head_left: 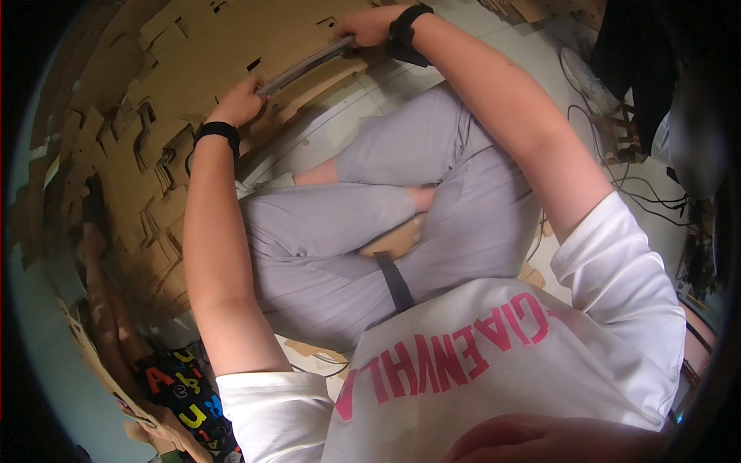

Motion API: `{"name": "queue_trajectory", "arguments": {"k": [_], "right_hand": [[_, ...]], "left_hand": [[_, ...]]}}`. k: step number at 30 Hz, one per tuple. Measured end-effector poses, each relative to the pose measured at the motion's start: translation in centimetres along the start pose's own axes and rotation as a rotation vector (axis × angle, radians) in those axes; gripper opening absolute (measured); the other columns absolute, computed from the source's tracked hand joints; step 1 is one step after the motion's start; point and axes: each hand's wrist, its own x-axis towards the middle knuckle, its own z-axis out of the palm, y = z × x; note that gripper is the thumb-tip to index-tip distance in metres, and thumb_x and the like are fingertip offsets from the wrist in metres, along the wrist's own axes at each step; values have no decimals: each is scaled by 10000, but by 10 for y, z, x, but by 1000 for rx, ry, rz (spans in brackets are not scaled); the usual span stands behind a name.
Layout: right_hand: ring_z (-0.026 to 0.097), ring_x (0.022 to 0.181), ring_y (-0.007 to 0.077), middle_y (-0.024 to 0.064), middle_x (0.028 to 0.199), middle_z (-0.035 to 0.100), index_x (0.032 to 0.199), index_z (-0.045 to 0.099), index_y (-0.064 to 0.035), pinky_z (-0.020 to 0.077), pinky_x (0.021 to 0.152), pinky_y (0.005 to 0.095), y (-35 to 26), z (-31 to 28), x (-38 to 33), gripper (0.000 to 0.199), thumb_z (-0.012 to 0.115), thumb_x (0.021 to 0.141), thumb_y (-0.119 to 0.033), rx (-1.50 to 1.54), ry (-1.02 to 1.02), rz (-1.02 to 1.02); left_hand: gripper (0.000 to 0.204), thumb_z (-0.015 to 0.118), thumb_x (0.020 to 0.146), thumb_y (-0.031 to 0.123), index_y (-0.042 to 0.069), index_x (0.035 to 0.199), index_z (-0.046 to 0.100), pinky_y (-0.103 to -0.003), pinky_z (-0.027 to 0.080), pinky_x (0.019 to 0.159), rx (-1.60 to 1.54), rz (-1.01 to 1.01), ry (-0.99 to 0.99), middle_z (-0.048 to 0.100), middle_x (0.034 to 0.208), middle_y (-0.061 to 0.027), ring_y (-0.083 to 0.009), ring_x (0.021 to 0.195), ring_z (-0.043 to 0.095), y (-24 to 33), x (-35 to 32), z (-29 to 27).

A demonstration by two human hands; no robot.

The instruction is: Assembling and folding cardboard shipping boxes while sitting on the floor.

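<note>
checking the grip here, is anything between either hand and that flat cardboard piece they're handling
Nothing visible. The left hand grips one end of the flat cardboard piece and the right hand the other, both in direct contact, above the stacked cardboard sheets.

Cardboard stack (139,116) runs past the left rim; fingertips hidden.

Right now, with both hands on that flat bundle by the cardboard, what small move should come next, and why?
Probably lift the bundle slightly clear of the cardboard. The left hand grips one end and the right hand the other, so it is held evenly, yet it seems to rest on the die-cut sheets.
</note>
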Motion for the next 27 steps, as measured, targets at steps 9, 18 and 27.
{"name": "queue_trajectory", "arguments": {"k": [9,18,27], "right_hand": [[678,1064,331,142,1141,749,1210,717,-119,518,899,436,-3,4,17,374,624,891,-291,-7,-215,109],[653,1176,386,199,1285,693,1342,651,-58,505,996,474,-8,9,11,547,585,817,-198,-88,-117,205],[691,1013,408,229,1076,739,1185,728,-36,543,890,474,6,18,8,462,590,761,-152,-26,167,90]], "left_hand": [[319,598,960,207,58,1240,626,-376,455,950,-5,-16,3,703,1087,-172,-292,1055,630,-1,-1,9],[398,688,864,214,49,1225,671,-410,514,962,162,-11,111,731,1131,-180,-338,1094,684,9,-9,-5],[807,927,649,525,95,1278,664,-427,534,1005,634,-339,368,694,1289,-178,-321,1175,677,38,-60,-57]]}}
